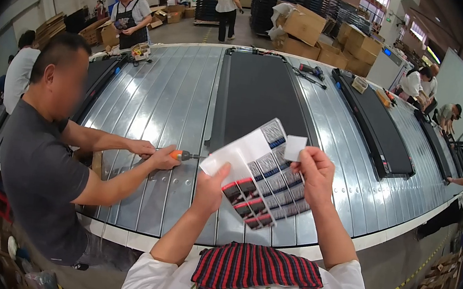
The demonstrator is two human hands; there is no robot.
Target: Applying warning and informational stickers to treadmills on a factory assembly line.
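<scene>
My left hand (pixel 210 192) is closed on the left edge of a sheet of stickers (pixel 273 178), with its thumb on a bare white patch. Rows of small printed labels cover the rest of the sheet, some grey and blue, some black and red. Pinched between the thumb and fingers of my right hand (pixel 316 174) is a small whitish square sticker (pixel 295 147), just off the sheet's upper right. Behind the sheet lies a black treadmill deck (pixel 260 96), its near end partly hidden by the sheet and my hands.
A slatted metal conveyor table (pixel 146 112) spans the view. On my left a co-worker (pixel 49 164) works an orange power driver (pixel 178 154) close to my left hand. More treadmill decks (pixel 374 123), a cordless drill (pixel 312 71) and cartons (pixel 305 24) stand farther off.
</scene>
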